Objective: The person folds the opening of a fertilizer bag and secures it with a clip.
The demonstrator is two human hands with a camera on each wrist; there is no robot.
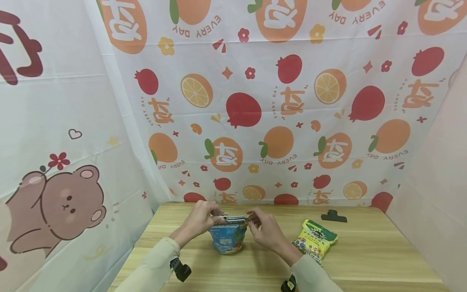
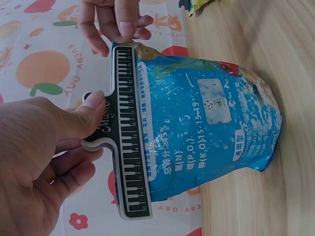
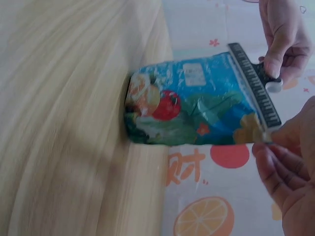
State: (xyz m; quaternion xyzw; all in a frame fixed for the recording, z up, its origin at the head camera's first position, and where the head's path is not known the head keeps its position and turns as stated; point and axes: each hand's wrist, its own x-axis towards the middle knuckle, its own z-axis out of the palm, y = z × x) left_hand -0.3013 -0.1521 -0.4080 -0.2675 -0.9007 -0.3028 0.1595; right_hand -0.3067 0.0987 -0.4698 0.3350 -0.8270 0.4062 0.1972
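Note:
A blue printed bag point(image 1: 227, 240) of what looks like fertilizer stands upright on the wooden table. Across its top edge sits a black-and-white clip point(image 2: 129, 132) with a piano-key and ruler pattern. My left hand point(image 1: 200, 219) pinches the clip's handle between thumb and fingers, covering part of it. At the clip's other end, my right hand point(image 1: 266, 229) pinches the bag's top corner with thumb and forefinger. In the right wrist view, the bag's side point(image 3: 197, 98) shows vegetables and a red tomato.
To the right of the bag lies a yellow and green packet point(image 1: 315, 241). A black clip point(image 1: 333, 216) rests behind it near the table's back edge. Fruit-printed cloth point(image 1: 277, 121) hangs behind the table point(image 1: 365, 251), and a bear-printed cloth point(image 1: 69, 202) hangs on the left.

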